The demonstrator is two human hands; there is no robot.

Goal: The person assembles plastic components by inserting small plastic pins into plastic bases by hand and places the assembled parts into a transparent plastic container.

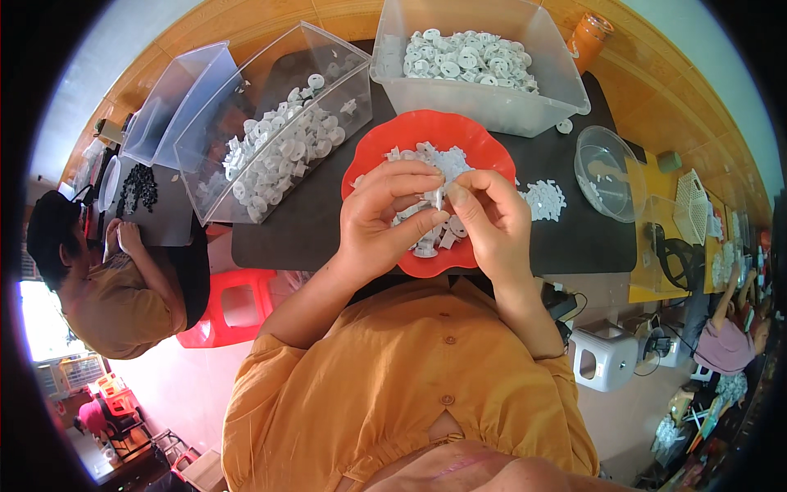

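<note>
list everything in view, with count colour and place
Small part: one, whitish, between both hands
Scalloped bowl: one, red, beneath the hands
Bowl parts: many, white, inside it
Loose pile: one, white, right of bowl
Clear bin: one, colourless, left, holding white parts
Translucent bin: one, whitish, far side, holding disc parts
Plastic bins: at least two, bluish, far left
Round container: one, clear, right
Cylinder: one, orange, upper right
Tabletop: one, black, centre
Stool: one, red, left
Plastic stool: at least one, white, right
Co-worker: one, mustard top, left
Shirt: one, mustard, lower centre
Left hand, right hand: one each, bare, centre
</note>
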